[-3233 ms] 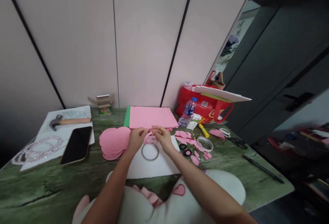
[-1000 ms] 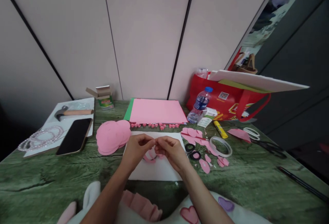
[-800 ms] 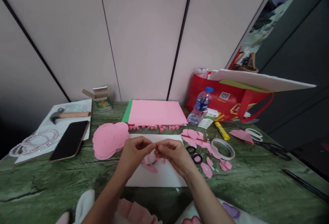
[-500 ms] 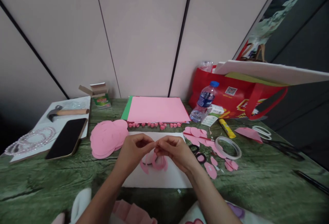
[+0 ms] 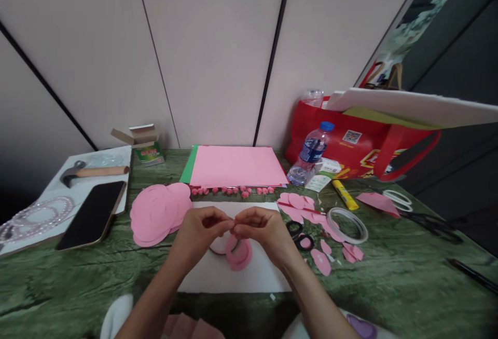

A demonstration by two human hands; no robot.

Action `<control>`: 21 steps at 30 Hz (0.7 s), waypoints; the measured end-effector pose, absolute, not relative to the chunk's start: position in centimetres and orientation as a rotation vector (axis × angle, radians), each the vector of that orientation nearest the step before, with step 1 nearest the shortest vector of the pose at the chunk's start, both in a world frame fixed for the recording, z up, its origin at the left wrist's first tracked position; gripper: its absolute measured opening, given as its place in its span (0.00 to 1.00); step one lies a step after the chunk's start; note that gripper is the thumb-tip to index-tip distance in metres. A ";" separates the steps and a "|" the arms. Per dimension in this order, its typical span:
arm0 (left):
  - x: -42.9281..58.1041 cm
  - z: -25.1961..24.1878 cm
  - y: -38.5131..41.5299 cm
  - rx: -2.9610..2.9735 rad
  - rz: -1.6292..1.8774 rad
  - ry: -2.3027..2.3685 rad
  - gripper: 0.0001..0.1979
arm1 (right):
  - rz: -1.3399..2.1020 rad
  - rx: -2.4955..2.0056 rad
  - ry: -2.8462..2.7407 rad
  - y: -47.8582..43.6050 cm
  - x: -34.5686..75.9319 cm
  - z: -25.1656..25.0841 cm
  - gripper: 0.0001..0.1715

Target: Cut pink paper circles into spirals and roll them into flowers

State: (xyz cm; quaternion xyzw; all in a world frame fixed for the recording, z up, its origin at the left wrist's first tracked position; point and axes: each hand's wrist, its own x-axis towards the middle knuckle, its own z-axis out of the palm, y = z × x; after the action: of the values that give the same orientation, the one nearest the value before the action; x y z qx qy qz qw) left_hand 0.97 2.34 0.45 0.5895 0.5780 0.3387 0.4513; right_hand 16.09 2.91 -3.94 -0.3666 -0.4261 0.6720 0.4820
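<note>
My left hand (image 5: 204,230) and my right hand (image 5: 262,230) meet fingertip to fingertip above a white sheet (image 5: 202,276). Both are closed in a pinch, and the bit between the fingertips is mostly hidden. A curled pink paper strip (image 5: 238,261) hangs in a loop just beneath them and appears to run up into the pinch. Behind it a pale round thing with a dark edge (image 5: 220,245) is partly covered by the fingers and the strip. Small rolled pink paper roses (image 5: 229,190) line the far side of the sheet.
Left: pink paper rounds (image 5: 157,214), a phone (image 5: 93,214), a hammer (image 5: 95,171) and bead strings (image 5: 42,217). Behind: pink paper sheets (image 5: 239,165). Right: black-handled scissors (image 5: 305,243), a tape roll (image 5: 363,232), a glue tube (image 5: 345,195), a bottle (image 5: 311,152) and a red bag (image 5: 373,144).
The pink strip's spread loops have drawn together into a tighter ring under the fingers. Both hands stay pinched close together, and the camera view has shifted slightly.
</note>
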 end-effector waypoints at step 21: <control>0.9 0.0 2.8 1.393 0.843 1.488 0.10 | 1.739 -0.859 -0.959 2.9 16.2 -4.5 0.20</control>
State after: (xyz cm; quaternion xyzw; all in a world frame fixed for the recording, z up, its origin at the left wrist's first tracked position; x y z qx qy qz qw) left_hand 0.86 2.78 0.05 0.5636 0.6020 0.3412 0.4512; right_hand 16.15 2.94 -4.55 -0.3505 -0.3911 0.7095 0.4699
